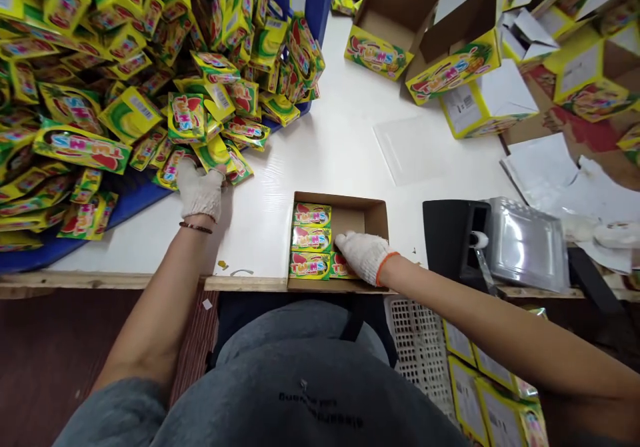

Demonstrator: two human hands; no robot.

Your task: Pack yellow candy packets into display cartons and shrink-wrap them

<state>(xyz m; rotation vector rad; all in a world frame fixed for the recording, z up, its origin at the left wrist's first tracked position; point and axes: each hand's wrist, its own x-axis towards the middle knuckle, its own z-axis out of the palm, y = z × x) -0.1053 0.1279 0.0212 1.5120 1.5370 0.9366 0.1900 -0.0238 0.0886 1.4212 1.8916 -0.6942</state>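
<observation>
My left hand (201, 190), in a white glove, reaches into the edge of a big heap of yellow-green snack packets (125, 80) and closes on one packet (216, 155) at the heap's near side. My right hand (364, 255), also gloved, rests inside a small open cardboard box (373, 212) at the table's front edge, pressing a packet (339, 267) down beside a column of three packets (311, 240) laid flat in the box. Its fingers are curled on that packet.
Open printed cartons (453, 67) and flat white sheets (543, 163) lie at the back right. A black tape dispenser with a clear cover (500, 243) stands right of the box. A white crate (420, 347) and more cartons sit below the table. White tabletop (345, 147).
</observation>
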